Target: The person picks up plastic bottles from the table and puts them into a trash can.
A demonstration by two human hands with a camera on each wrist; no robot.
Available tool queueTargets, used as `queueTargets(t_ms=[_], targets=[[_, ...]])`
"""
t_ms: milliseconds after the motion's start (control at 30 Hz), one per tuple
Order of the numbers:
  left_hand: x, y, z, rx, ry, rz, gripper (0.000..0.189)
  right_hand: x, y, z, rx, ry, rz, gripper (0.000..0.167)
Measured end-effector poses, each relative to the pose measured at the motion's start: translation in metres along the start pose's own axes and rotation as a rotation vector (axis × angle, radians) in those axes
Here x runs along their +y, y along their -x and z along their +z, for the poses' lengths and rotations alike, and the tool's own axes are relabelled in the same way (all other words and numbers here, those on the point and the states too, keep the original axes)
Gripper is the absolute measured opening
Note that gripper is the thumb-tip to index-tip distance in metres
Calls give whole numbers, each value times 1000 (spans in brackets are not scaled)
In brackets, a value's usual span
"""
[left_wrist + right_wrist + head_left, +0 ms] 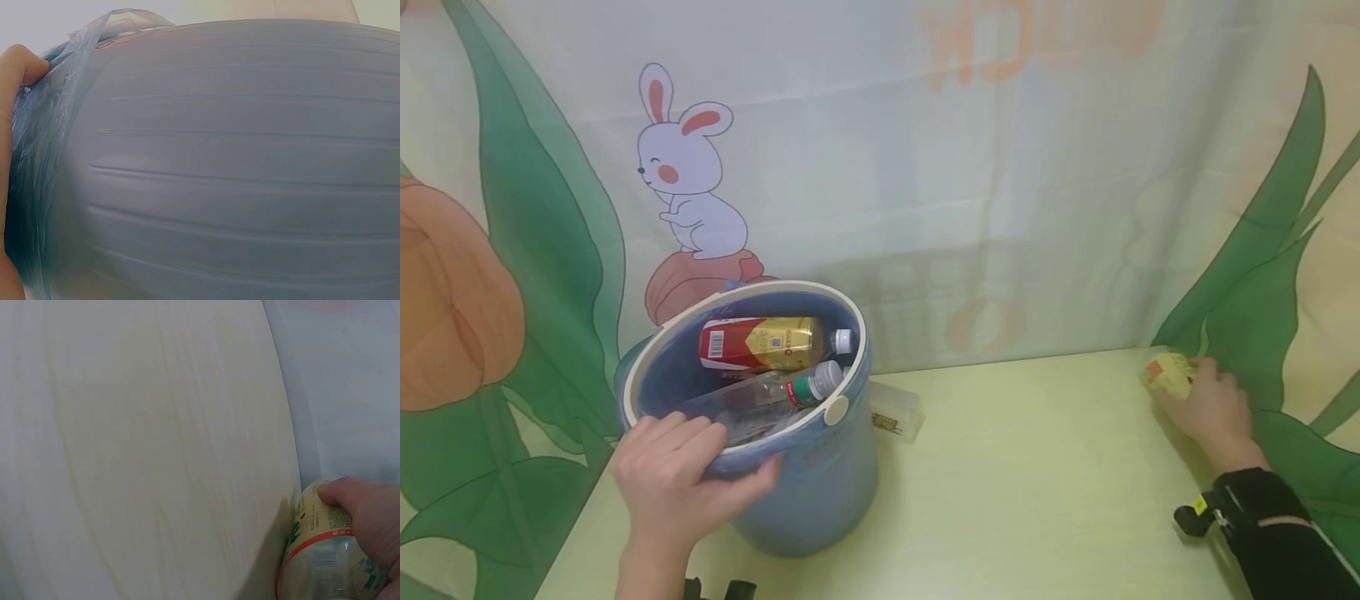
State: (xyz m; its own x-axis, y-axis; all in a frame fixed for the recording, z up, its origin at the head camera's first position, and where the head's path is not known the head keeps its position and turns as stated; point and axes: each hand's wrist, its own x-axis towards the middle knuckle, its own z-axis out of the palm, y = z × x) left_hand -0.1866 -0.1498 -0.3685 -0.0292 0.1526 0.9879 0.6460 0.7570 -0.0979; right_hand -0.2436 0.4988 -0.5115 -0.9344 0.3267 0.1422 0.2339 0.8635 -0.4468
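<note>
Blue bin (805, 492): 2 bottles inside, left hand (673, 479) grips rim | right hand (1213, 408) grips 1 yellow-labelled bottle (1167, 372)

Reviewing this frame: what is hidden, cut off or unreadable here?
- Bottle under the right hand: head view, mostly covered by the hand; right wrist view, cut off by the frame's edge.
- Bin contents: left wrist view shows only its outer wall.
- Clear box: head view, partly behind the bin.
- Bottle labels: too small to read.
</note>
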Motion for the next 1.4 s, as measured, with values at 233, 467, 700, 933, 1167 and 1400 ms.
queueTargets(t_ms=[233, 467, 700, 933, 1167, 1400], targets=[[0, 0, 0, 1, 2, 4, 63, -7, 2, 4, -8, 39, 4, 91], [-1, 0, -1, -14, -7, 1, 63, -11, 3, 7, -37, 71, 0, 91], [-2, 0, -1, -13, -9, 0, 63, -16, 4, 9, -28, 95, -25, 90], [-2, 0, -1, -14, -10, 4, 63, -25, 5, 12, -48, 95, -69, 91], [-3, 1, -1, -6, 2, 9, 62, -40, 8, 20, -64, 77, -150, 87], [-4, 2, -1, -25, 4, 10, 62, -54, 14, 26, -112, 26, -171, 85]])
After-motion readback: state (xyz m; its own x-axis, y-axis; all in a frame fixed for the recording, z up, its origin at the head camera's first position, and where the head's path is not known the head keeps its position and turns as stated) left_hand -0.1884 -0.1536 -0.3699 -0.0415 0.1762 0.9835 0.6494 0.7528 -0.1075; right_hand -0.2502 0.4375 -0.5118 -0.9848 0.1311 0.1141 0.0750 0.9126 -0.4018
